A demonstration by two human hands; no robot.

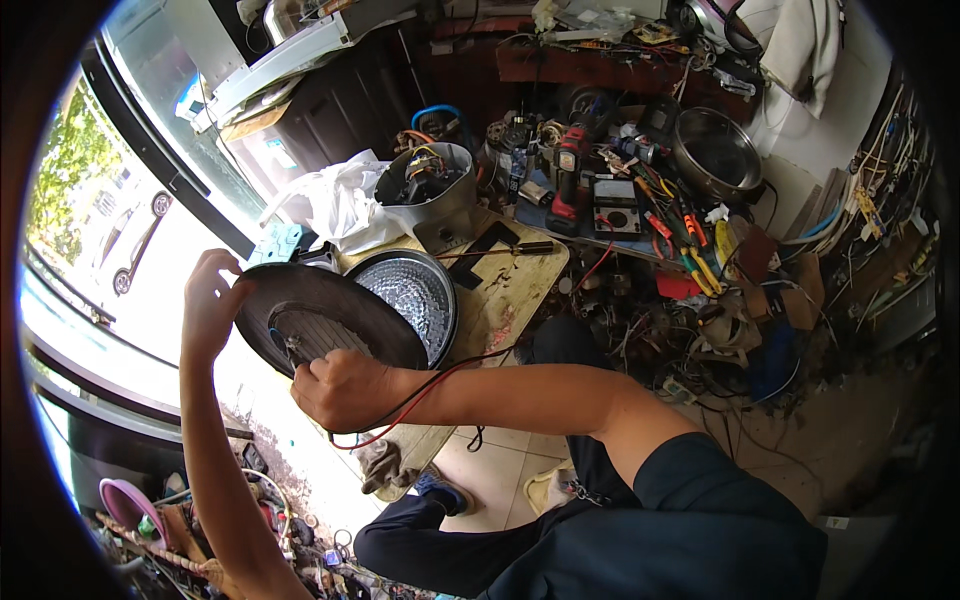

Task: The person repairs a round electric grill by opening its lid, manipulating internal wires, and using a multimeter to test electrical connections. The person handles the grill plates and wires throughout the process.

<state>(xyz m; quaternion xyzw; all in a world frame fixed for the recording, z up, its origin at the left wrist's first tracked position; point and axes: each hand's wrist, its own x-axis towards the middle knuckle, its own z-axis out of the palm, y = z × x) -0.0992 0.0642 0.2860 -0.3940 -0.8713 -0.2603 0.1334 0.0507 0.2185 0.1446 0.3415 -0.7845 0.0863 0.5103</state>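
Observation:
My left hand [210,290] grips the upper left rim of a dark round plate [375,325], which is tilted up with a recessed, ridged centre. My right hand [338,390] is closed near that centre, beside small fittings; what its fingers hold is hidden. Red and black leads [452,370] run by my right hand and along the forearm. Behind the plate, a round dimpled silver pan [418,290] lies on a worn board [528,282]. A grey appliance housing [440,205] with inner parts stands at the board's back, next to a white plastic bag [335,205].
A red-and-black drill [568,182], a meter [615,212], pliers [690,260] and a steel bowl [718,150] crowd the back right. Tangled cables and parts [680,340] lie below. A doorway [110,220] is at left, a pink basin [133,505] at lower left.

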